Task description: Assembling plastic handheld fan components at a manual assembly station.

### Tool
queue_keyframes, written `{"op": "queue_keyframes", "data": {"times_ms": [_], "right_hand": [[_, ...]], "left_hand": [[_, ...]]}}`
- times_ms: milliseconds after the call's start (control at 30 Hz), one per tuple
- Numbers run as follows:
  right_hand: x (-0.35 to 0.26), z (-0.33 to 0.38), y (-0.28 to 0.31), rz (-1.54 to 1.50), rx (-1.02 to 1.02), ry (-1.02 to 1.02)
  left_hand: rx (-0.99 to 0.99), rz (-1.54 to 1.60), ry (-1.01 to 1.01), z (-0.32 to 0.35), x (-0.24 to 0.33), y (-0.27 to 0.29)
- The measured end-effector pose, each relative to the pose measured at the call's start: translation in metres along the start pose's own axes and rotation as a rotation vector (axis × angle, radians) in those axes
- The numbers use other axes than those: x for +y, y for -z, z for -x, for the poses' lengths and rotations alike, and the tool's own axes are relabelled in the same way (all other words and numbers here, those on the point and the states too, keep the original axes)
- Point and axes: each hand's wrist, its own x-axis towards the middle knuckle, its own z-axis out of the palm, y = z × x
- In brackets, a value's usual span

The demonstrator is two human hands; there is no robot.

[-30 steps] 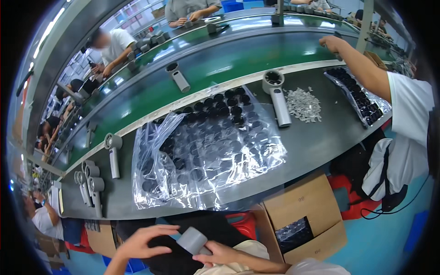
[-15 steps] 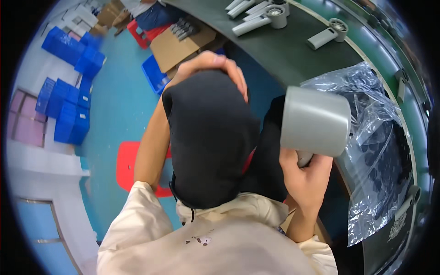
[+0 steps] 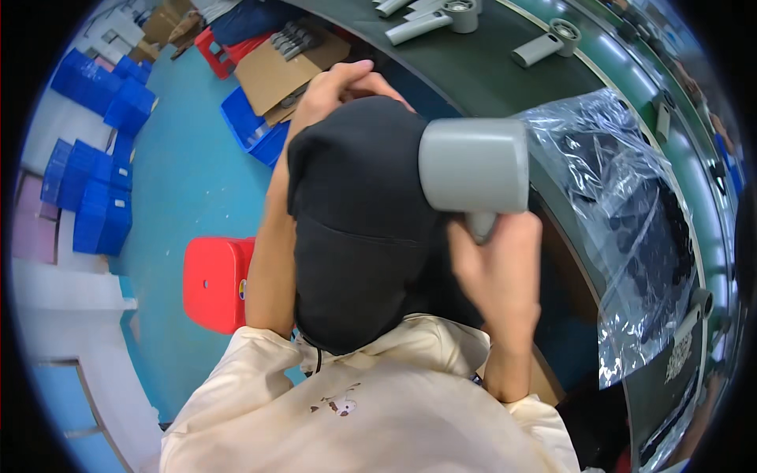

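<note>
Softly shiny, plain gray, drum-headed handheld fan (image 3: pixel 474 165)

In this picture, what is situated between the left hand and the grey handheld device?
The black cap lies between the left hand and the grey handheld device, as the head view shows.

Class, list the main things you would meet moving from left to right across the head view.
Stacked blue bins, red stool, left hand, grey cylinder-headed piece in the right hand, clear plastic bag with dark pieces.
</note>
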Motion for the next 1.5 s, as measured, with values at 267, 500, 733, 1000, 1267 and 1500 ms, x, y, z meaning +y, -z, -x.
{"op": "queue_keyframes", "data": {"times_ms": [267, 500, 733, 1000, 1267, 1500], "right_hand": [[0.005, 0.013, -0.015, -0.023, -0.232, -0.067], [-0.016, 0.008, 0.043, -1.137, -0.238, -0.666], [-0.017, 0.011, 0.043, -1.559, -0.481, -0.737], [-0.027, 0.021, 0.044, -1.705, -0.369, -0.83], [-0.035, 0.025, 0.042, -1.34, -0.281, -0.75], [-0.037, 0.018, 0.034, -0.771, -0.046, -0.541]], "left_hand": [[-0.023, -0.043, -0.012, 0.002, 0.001, -0.014], [0.19, -0.414, -0.228, 0.023, 0.035, -0.011], [-0.369, -0.225, -0.327, 0.035, 0.04, -0.114], [-0.501, -0.159, -0.361, 0.034, 0.019, -0.127], [-0.643, 0.027, -0.429, 0.028, -0.001, -0.12], [-0.652, 0.247, -0.601, 0.013, -0.006, -0.116]]}}
